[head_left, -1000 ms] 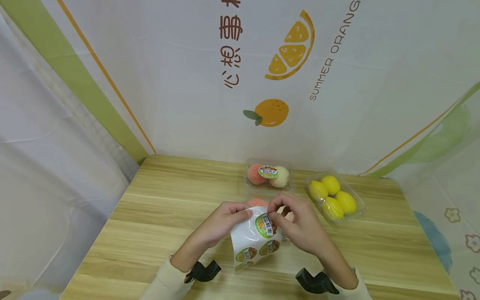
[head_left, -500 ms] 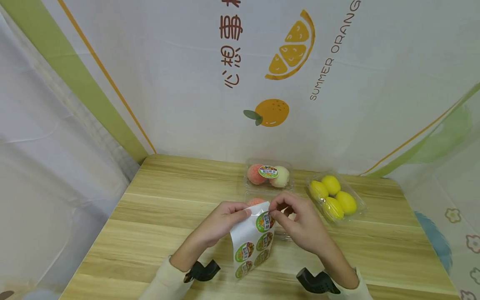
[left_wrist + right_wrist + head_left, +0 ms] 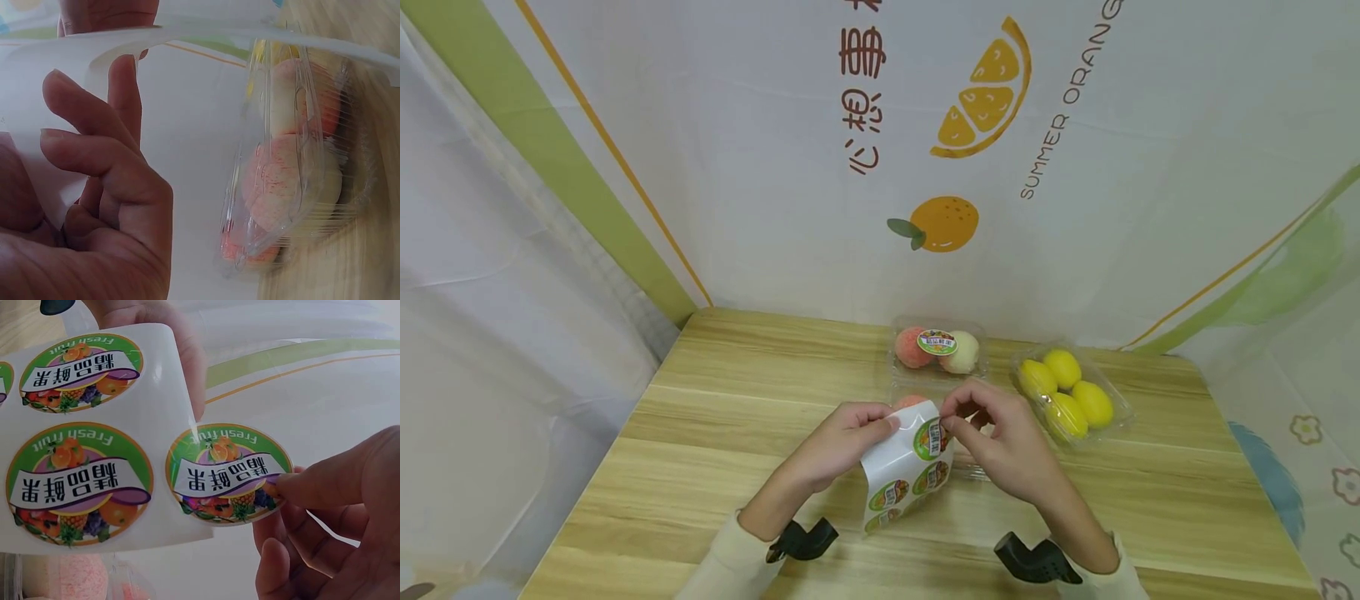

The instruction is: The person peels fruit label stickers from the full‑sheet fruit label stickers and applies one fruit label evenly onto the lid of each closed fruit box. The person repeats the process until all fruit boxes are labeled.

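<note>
My left hand holds the top of a white sticker sheet above the wooden table. The sheet carries round green "Fresh fruit" labels. My right hand pinches one round sticker at the sheet's upper right edge, half peeled off the backing. In the left wrist view my left hand grips the sheet's plain back. Just behind the hands lies a clear clamshell box of peaches, mostly hidden in the head view.
A second clear box of peaches with a sticker on its lid sits farther back. A clear box of lemons lies to the right. A printed fabric backdrop rises behind the table. Bare tabletop stretches to the left.
The sticker sheet has turned and curled narrower between my hands. My right fingers have lifted the top sticker's edge away from the backing. The boxes have not moved.
</note>
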The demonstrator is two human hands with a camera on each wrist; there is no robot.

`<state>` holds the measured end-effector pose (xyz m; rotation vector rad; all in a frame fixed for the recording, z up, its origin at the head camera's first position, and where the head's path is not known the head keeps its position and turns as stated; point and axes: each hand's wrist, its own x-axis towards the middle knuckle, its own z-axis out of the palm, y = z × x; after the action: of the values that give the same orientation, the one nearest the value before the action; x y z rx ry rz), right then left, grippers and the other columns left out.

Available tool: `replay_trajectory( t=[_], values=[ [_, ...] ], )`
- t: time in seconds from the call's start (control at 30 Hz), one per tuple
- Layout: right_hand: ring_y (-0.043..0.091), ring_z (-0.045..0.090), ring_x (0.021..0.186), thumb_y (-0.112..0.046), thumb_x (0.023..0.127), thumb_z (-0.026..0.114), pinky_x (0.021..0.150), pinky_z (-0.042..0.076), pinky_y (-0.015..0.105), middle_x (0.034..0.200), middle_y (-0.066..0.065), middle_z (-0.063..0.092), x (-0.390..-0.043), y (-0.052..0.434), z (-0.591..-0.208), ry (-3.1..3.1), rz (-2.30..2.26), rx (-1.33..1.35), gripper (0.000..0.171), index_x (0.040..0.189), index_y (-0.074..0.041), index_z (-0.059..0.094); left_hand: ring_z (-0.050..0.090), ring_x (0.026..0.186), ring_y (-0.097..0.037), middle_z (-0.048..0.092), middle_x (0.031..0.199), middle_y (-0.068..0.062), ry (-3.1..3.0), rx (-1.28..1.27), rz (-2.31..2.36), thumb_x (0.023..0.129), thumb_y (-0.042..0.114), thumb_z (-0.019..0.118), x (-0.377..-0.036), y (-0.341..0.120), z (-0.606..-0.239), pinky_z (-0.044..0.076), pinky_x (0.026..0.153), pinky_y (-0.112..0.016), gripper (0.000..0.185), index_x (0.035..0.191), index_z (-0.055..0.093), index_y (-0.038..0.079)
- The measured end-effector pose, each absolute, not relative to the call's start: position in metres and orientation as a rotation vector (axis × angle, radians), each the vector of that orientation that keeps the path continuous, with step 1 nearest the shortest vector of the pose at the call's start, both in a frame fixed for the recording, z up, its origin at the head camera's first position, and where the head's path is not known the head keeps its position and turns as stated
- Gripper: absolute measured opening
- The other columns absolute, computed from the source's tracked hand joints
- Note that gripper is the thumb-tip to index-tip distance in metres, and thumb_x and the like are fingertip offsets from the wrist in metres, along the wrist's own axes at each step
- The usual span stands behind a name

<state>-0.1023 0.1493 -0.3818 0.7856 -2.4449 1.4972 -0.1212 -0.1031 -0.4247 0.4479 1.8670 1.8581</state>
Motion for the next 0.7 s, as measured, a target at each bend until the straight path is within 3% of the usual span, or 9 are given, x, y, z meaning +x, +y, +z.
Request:
replay_trajectory(
  t=[0.7],
  values=[
    [0.015, 0.066, 0.081, 0.010, 0.094, 0.076, 0.068, 0.057, 0.028, 0.092, -0.006, 0.071, -0.1039, 0.1529, -0.3829, -2.431, 1.514, 0.737, 0.026, 0.097, -0.016, 0.072, 0.071, 0.079, -0.017, 0.073, 0.094, -0.011, 1.875, 0.447, 1.863, 0.114, 0.010, 0.053, -0.1215, -0.1072, -0.4284, 0.060, 0.064, -0.027, 0.030, 0.114, 0.070, -0.014]
  ],
)
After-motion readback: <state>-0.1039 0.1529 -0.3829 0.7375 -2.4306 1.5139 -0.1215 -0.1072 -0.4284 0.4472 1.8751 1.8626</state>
